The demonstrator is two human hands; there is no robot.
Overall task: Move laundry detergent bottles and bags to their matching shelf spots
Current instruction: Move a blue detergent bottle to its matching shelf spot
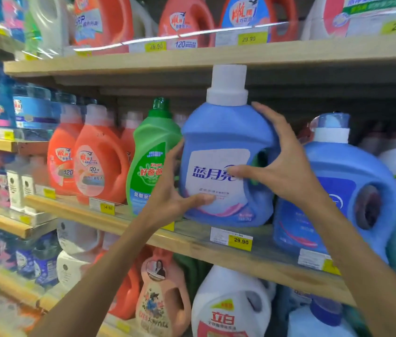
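Note:
A blue detergent bottle (223, 132) with a white cap and a white label stands upright on the middle wooden shelf (192, 242), above a yellow 29.90 price tag (240, 241). My left hand (177, 190) grips its lower left side, thumb across the label's bottom. My right hand (279, 161) holds its right side at the handle, thumb on the label. A green bottle (153, 154) stands directly to its left. A second blue bottle (348, 190) stands to its right.
Orange bottles (94, 156) fill the shelf left of the green one. The shelf above (216, 57) sits just over the blue bottle's cap and carries orange and white bottles. Below are a white bottle (231, 305) and a peach one (163, 297).

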